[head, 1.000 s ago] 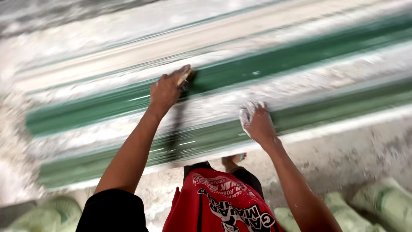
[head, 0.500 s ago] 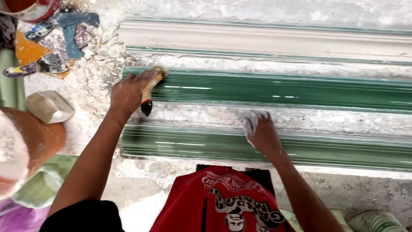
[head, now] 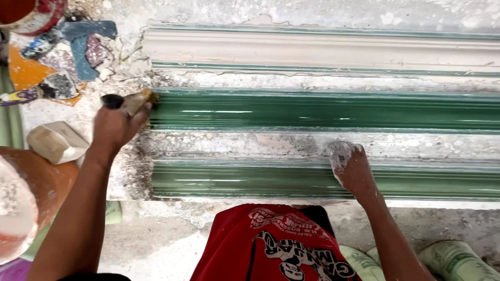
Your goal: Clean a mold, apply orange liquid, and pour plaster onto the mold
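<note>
My left hand (head: 115,126) grips a paintbrush (head: 133,101) with a dark handle, its bristles touching the left end of a glossy green moulding channel (head: 323,110). My right hand (head: 353,169), dusted with white plaster, rests on the plaster-crusted ridge (head: 250,144) between that channel and a second green channel (head: 250,180) nearer to me. Its fingers are curled and seem to press on the ridge; nothing is visibly held. A long pale plaster moulding (head: 323,52) lies beyond the green channels.
An orange-brown bucket (head: 36,192) crusted with plaster stands at the left, with a cream-coloured scoop (head: 56,141) beside it. Coloured rags and scraps (head: 57,57) lie at the top left. Green sacks (head: 453,260) sit at the bottom right. My red shirt (head: 271,244) fills the bottom centre.
The view has swung left and steadied. My left hand has carried the brush leftward along the upper green channel to its left end. My right hand has stayed on the ridge.
</note>
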